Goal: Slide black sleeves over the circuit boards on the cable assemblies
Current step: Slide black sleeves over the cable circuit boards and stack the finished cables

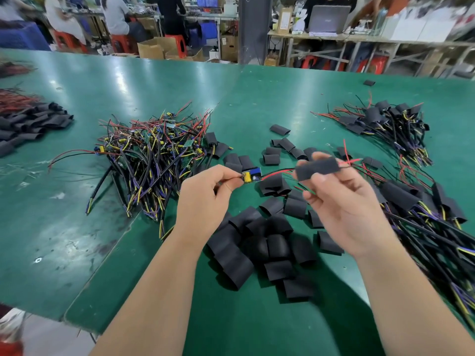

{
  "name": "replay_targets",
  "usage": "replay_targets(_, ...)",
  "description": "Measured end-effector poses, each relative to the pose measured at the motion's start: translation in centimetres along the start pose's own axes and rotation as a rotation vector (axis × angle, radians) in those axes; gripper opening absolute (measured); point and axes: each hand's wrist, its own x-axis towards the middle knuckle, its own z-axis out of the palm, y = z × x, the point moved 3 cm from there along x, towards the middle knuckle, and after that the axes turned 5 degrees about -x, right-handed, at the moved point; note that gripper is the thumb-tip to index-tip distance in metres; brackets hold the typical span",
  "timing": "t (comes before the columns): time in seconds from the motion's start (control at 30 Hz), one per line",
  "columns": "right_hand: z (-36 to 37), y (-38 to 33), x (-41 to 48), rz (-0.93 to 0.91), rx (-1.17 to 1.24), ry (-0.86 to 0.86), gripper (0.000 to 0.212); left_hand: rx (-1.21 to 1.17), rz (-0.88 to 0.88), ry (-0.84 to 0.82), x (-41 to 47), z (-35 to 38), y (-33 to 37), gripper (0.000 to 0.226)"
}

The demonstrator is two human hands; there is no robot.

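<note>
My left hand (209, 194) pinches a small circuit board (251, 175) with yellow and blue parts, held above the green table (77, 201). Red and black wires (277, 172) run from the board to the right and pass into a black sleeve (317, 167). My right hand (339, 199) pinches that sleeve between thumb and fingers; the wire ends stick out of its right side. The sleeve sits on the wires, apart from the board. Loose black sleeves (259, 242) lie in a heap below both hands.
A tangle of bare cable assemblies (151, 155) lies left of centre. Sleeved assemblies are piled at the back right (385, 122) and along the right edge (424, 217). More black sleeves (28, 124) lie at the far left. People sit at benches beyond the table.
</note>
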Motion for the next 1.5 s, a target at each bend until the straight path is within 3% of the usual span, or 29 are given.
replay_targets(0.1, 1.7, 1.2, -0.2, -0.015, -0.108, -0.058, 0.037, -0.029, 0.014, -0.050, -0.3, 0.7, 0.7, 0.007)
replay_targets(0.37, 1.1, 1.5, 0.0, -0.073, -0.208, -0.013, 0.031, -0.086, 0.044, -0.099, -0.4, 1.0, 1.6, 0.008)
replay_targets(0.67, 1.8, 2.1, -0.3, -0.002, -0.385, -0.109, 0.028, -0.021, 0.104, -0.160, -0.8, 1.6, 1.9, 0.007)
replay_targets(0.77, 2.1, 2.5, -0.4, 0.071, -0.319, -0.050, 0.027, -0.095, 0.050, -0.128, -0.7, 1.4, 1.8, 0.006)
replay_targets(0.87, 2.9, 2.8, -0.5, 0.167, -0.104, 0.010, 0.024, -0.260, -0.057, -0.107, -0.8, 1.3, 2.1, 0.013)
replay_targets(0.97, 2.7, 1.7, 0.3, 0.192, 0.097, 0.159, 0.019, -0.682, -0.217, -0.094, -0.3, 0.8, 2.6, 0.008)
replay_targets(1.03, 1.6, 0.2, 0.9, 0.201, 0.226, 0.287, 0.012, -0.755, -0.334, 0.017, 0.2, 0.1, 2.0, 0.014)
replay_targets(1.07, 0.9, -0.5, 0.9, 0.191, 0.279, 0.341, 0.015, -0.597, -0.364, 0.096, 0.4, -0.6, 1.4, 0.015)
replay_targets(1.17, -1.9, -2.9, 1.0, 0.087, 0.317, 0.442, 0.019, 0.309, -0.354, 0.273, 0.6, -2.7, -1.1, 0.026)
replay_targets(1.2, -3.0, -3.6, 1.2, 0.057, 0.293, 0.463, 0.017, 0.497, -0.384, 0.290, 0.5, -3.2, -2.0, 0.034)
replay_targets(1.3, -6.0, -5.6, 1.5, 0.043, 0.065, 0.563, 0.003, 0.685, -0.546, 0.218, 0.7, -4.1, -4.4, 0.034)
replay_targets(1.33, -7.2, -6.4, 1.3, 0.025, -0.088, 0.611, 0.012, 0.717, -0.583, 0.188, 0.6, -4.1, -4.8, 0.029)
replay_targets(1.4, -9.3, -6.9, 1.4, 0.043, -0.617, 0.629, 0.039, 0.755, -0.600, 0.179, 0.7, -4.2, -5.0, 0.025)
replay_targets(1.47, -10.2, -6.0, 1.3, 0.120, -1.102, 0.579, 0.024, 0.755, -0.605, 0.210, 0.8, -4.4, -5.2, 0.025)
replay_targets(1.5, -10.4, -5.4, 1.3, 0.182, -1.220, 0.584, 0.023, 0.762, -0.615, 0.218, 0.9, -4.6, -5.3, 0.025)
